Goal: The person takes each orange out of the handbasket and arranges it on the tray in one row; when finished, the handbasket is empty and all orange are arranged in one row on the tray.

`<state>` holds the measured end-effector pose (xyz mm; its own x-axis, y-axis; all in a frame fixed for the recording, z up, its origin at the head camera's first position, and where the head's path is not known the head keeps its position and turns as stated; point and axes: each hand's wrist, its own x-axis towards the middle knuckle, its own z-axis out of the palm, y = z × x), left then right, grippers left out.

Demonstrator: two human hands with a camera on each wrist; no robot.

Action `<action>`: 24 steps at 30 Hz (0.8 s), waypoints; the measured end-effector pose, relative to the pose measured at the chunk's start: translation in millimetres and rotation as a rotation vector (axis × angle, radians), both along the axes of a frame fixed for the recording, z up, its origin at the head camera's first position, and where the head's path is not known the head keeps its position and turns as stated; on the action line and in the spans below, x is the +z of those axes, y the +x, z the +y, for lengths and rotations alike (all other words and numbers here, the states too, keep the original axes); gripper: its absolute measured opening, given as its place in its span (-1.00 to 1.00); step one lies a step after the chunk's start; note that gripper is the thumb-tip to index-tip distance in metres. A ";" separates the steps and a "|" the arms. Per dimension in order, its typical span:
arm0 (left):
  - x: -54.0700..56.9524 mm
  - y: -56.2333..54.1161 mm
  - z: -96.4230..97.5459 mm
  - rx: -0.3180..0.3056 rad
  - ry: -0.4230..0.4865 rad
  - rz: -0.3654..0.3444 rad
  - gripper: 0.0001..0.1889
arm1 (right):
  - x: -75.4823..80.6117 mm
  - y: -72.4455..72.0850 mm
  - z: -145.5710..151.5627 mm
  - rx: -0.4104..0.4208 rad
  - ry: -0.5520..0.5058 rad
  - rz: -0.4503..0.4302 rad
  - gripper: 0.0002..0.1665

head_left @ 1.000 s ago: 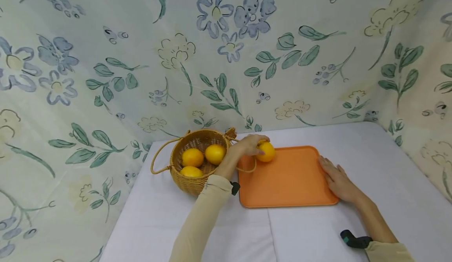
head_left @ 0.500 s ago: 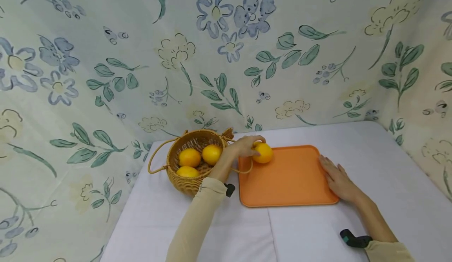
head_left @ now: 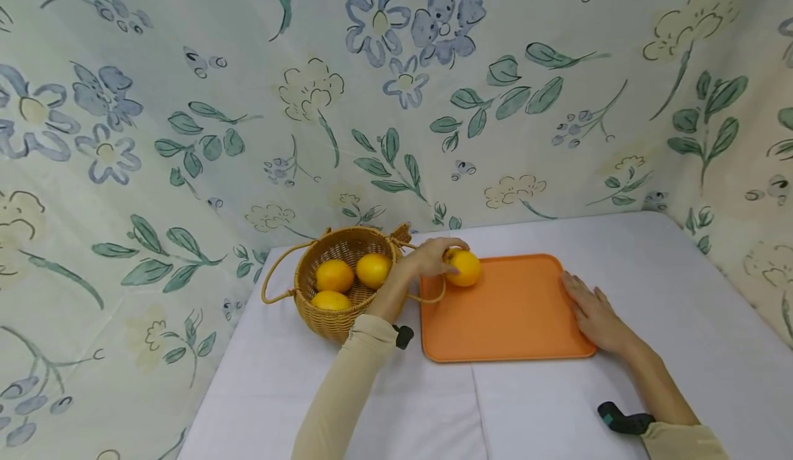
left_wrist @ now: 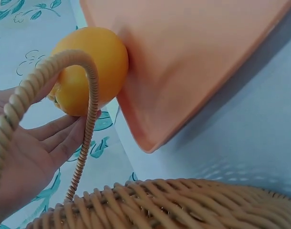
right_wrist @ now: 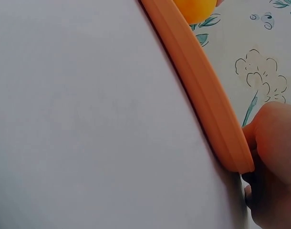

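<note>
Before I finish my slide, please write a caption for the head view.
Left fingers holding one fruit at the orange tray, right fingers at its edge, three fruits in the basket.

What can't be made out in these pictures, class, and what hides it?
Head view: part of the basket, behind the left forearm; more fruit there can't be ruled out.
Left wrist view: a strip of the held fruit, behind the handle; much of the basket, cut off by the bottom edge.
Right wrist view: part of the held fruit, cut off by the top edge; part of the right hand, by the right edge.
</note>
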<state>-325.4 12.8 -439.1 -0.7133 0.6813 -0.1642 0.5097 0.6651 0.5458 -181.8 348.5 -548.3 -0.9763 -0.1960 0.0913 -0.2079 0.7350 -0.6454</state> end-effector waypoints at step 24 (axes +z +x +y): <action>-7.4 2.8 11.7 0.033 0.060 0.014 -0.40 | -0.8 2.1 -1.8 -0.006 -0.016 0.012 -0.34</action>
